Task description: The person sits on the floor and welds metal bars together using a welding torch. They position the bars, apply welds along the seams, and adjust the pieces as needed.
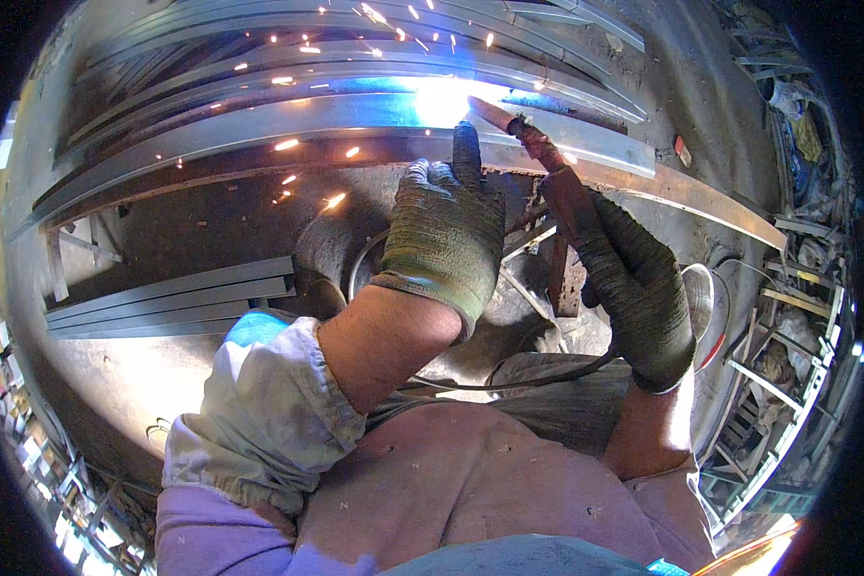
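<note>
Grey steel tube [307,117] flares at the tip of a welding torch [578,209] clamped in the grip of the right hand [643,288], the left hand [448,235] by the tube's near edge, its grip unclear from here.

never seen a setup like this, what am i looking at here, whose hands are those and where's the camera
No robot here: these are one person's own gloved hands. The single picture comes from a wide fisheye camera worn on their head, looking down, so straight edges look curved. The right hand grips a welding tool, its far end at a bright glare with orange sparks around. The left hand points its index finger toward that glare. Long metal bars lie across the upper part; shorter bars lie lower left.
</note>
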A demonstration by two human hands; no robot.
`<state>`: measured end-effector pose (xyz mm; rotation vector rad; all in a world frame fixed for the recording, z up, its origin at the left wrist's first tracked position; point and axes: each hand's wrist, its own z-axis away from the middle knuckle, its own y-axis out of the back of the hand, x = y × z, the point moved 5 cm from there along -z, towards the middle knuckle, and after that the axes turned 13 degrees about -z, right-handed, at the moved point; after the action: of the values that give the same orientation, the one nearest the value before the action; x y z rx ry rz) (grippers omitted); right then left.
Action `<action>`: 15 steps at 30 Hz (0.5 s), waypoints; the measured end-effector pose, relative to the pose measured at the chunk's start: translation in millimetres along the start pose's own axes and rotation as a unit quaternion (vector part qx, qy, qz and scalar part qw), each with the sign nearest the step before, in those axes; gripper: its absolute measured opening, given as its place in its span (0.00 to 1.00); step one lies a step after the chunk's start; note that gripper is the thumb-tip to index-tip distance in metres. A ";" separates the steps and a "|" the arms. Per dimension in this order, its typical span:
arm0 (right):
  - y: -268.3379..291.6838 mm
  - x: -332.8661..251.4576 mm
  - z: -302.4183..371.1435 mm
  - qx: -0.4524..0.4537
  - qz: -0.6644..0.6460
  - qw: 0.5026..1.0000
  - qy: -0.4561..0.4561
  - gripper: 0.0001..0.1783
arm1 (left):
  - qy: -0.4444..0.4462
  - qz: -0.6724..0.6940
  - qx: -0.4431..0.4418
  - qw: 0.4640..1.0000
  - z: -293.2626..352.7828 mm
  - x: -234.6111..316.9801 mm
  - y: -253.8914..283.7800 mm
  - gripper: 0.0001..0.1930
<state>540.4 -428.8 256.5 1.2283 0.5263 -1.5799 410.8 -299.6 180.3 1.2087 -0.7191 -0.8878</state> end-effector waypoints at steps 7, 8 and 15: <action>4.3 1.5 -0.9 -0.010 0.077 0.997 0.016 0.26 | 0.026 -0.022 0.017 0.999 1.5 1.7 -2.9 0.26; 3.6 4.4 0.1 -0.002 0.031 0.999 -0.011 0.25 | 0.024 -0.018 0.006 1.000 1.3 3.7 -4.7 0.26; -1.1 -2.0 0.8 -0.004 -0.052 0.999 -0.003 0.24 | 0.021 -0.025 -0.006 0.999 3.9 3.8 1.8 0.25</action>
<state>538.9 -428.0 258.3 1.2066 0.6000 -1.6660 409.7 -304.6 183.0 1.2350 -0.6519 -0.9051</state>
